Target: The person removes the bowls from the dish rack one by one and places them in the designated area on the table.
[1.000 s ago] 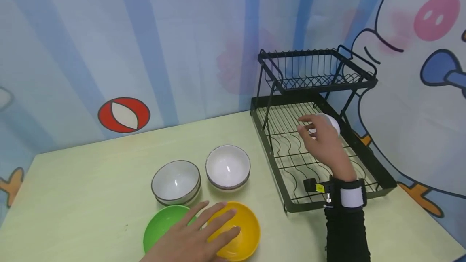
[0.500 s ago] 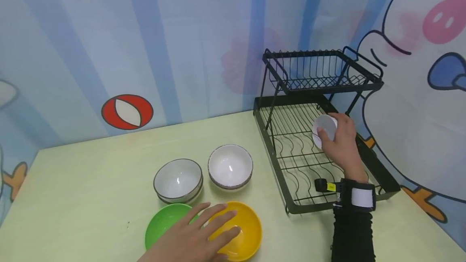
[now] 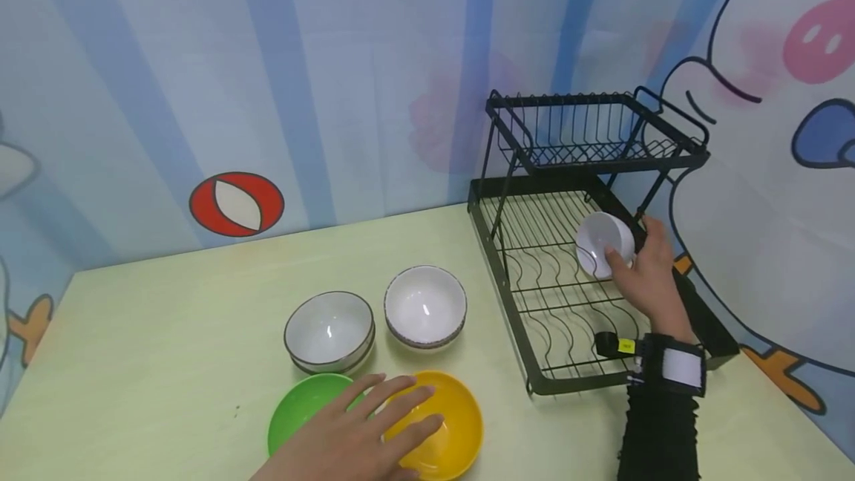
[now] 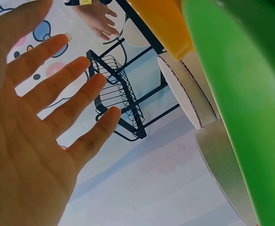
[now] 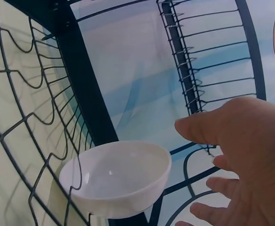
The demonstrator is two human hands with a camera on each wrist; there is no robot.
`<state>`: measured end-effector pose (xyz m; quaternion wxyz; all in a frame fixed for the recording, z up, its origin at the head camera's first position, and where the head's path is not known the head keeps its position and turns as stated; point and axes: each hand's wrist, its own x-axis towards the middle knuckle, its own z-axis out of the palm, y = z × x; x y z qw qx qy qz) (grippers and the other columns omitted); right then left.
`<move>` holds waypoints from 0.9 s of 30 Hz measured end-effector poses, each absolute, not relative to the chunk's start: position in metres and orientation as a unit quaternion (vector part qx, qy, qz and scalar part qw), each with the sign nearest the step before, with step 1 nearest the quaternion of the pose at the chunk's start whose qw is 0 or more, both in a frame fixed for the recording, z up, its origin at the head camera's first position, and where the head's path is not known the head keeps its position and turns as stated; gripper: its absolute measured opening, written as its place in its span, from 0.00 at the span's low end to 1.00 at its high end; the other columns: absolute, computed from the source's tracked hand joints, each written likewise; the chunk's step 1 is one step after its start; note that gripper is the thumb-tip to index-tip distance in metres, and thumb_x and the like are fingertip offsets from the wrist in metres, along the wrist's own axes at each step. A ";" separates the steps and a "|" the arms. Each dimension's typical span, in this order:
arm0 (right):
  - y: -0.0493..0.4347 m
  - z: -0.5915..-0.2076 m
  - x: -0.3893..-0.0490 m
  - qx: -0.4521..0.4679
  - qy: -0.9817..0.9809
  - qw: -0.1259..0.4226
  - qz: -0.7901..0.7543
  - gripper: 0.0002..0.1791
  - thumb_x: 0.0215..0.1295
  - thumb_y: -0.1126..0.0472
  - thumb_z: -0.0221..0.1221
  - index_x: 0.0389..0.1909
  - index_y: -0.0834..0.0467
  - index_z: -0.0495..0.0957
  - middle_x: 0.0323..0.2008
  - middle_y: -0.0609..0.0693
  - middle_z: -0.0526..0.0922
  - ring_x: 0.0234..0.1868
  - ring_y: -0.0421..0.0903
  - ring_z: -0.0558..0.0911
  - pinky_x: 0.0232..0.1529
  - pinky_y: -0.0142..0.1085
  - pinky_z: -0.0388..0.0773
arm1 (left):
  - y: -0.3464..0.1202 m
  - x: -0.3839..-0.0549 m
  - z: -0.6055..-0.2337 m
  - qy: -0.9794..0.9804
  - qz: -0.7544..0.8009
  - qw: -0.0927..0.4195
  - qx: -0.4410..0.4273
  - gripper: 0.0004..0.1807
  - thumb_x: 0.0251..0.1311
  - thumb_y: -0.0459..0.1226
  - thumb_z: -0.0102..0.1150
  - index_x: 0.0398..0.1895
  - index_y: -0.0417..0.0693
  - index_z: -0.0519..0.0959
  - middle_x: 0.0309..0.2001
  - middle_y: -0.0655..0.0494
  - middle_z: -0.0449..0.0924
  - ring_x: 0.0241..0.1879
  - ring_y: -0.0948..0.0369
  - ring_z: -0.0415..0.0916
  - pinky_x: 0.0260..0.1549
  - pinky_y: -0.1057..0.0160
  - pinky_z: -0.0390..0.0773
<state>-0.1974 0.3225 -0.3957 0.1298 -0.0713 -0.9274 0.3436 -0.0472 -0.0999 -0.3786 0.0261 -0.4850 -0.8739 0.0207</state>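
A small white bowl (image 3: 594,243) leans on its side among the wires of the black dish rack's (image 3: 581,384) lower tier. My right hand (image 3: 648,280) is just to the right of it, thumb overlapping the bowl in the head view. The right wrist view shows a gap between the bowl (image 5: 121,183) and that hand (image 5: 250,150), whose fingers are loosely extended. Fingers spread, my left hand (image 3: 361,429) hovers over the green bowl (image 3: 300,410) and the yellow bowl (image 3: 457,429), holding nothing.
Two stacks of white bowls with dark rims, a left stack (image 3: 327,329) and a right stack (image 3: 425,306), stand behind the coloured bowls. The rack's wire upper tier (image 3: 601,154) overhangs its back half. A patterned cloth wall (image 3: 374,95) closes off the table's back and right sides.
My right hand has let go of the white bowl, which now leans in the rack, and has moved slightly right. The left hand has stayed in place.
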 end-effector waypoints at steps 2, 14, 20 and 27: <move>0.323 -0.398 -0.198 -0.069 -0.928 0.117 0.347 0.45 0.74 0.57 0.50 0.77 0.67 0.31 0.77 0.72 0.32 0.77 0.74 0.41 0.68 0.74 0.51 | -0.100 -0.047 -0.378 -0.875 0.020 0.027 -0.483 0.29 0.73 0.63 0.33 0.71 0.66 0.64 0.73 0.59 0.65 0.69 0.57 0.68 0.65 0.50 0.75; 0.327 -0.410 -0.204 -0.055 -0.951 0.033 0.303 0.41 0.78 0.49 0.41 0.78 0.66 0.34 0.77 0.71 0.38 0.73 0.78 0.50 0.64 0.75 0.55 | -0.105 -0.046 -0.378 -0.875 0.032 0.068 -0.477 0.32 0.72 0.64 0.32 0.72 0.65 0.62 0.74 0.58 0.64 0.69 0.57 0.67 0.65 0.49 0.74; 0.334 -0.411 -0.204 -0.010 -0.950 0.018 0.311 0.41 0.79 0.51 0.43 0.78 0.67 0.34 0.77 0.72 0.36 0.72 0.79 0.51 0.63 0.76 0.57 | -0.108 -0.046 -0.380 -0.872 0.041 0.108 -0.475 0.30 0.73 0.63 0.35 0.72 0.66 0.62 0.73 0.58 0.66 0.68 0.58 0.69 0.64 0.52 0.76; 0.340 -0.409 -0.205 0.002 -0.949 0.032 0.314 0.39 0.76 0.57 0.50 0.77 0.68 0.42 0.73 0.77 0.43 0.66 0.79 0.59 0.58 0.76 0.63 | -0.109 -0.048 -0.380 -0.873 0.044 0.112 -0.473 0.28 0.74 0.61 0.35 0.72 0.66 0.62 0.73 0.58 0.66 0.68 0.58 0.69 0.64 0.53 0.76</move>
